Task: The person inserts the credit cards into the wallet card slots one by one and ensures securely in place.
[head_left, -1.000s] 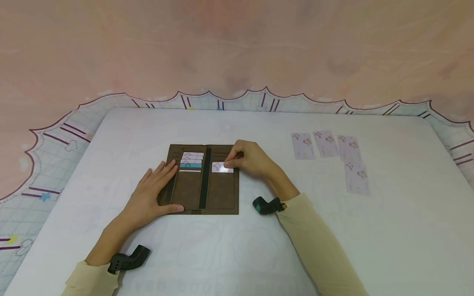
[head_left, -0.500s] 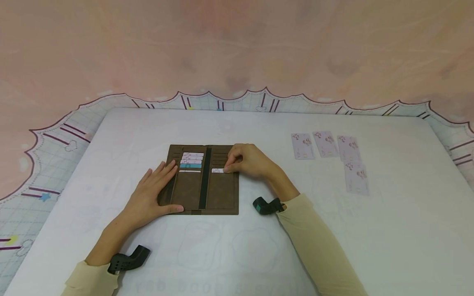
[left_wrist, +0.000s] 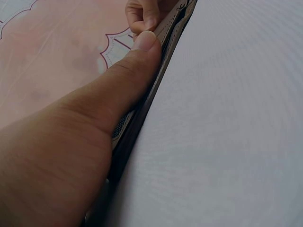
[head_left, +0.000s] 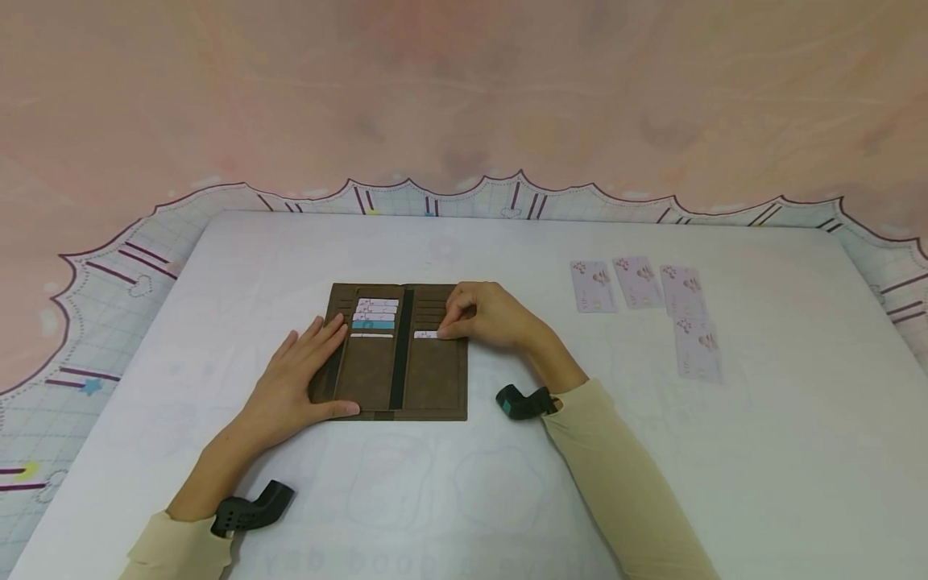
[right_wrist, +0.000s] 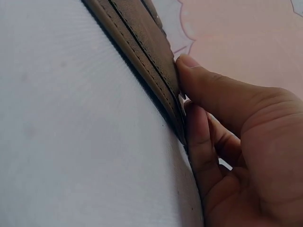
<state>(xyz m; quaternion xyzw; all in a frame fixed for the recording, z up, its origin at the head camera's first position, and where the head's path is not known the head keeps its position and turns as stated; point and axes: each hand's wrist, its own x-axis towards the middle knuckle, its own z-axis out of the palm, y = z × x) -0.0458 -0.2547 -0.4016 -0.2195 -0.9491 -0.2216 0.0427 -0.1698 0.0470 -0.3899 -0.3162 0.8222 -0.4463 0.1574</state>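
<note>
A brown bifold wallet lies spread on the table. Several cards show in its left-hand slots, one with a blue edge. My left hand rests with spread fingers on the wallet's left side; its thumb lies along the near edge. At the right half, my right hand pinches the end of a white card. Only a narrow strip of that card stands out of its slot. In the right wrist view, thumb and curled fingers are at the wallet's side edge.
Several pale printed cards lie at the back right of the white table, two of them overlapping. A patterned cloth border runs past the table's far and left edges. Black wrist cameras sit on both wrists.
The card at the right hand has slid down into its slot, from a broad visible part to a thin strip. The right hand moved slightly toward the near side; the left hand stayed put.
</note>
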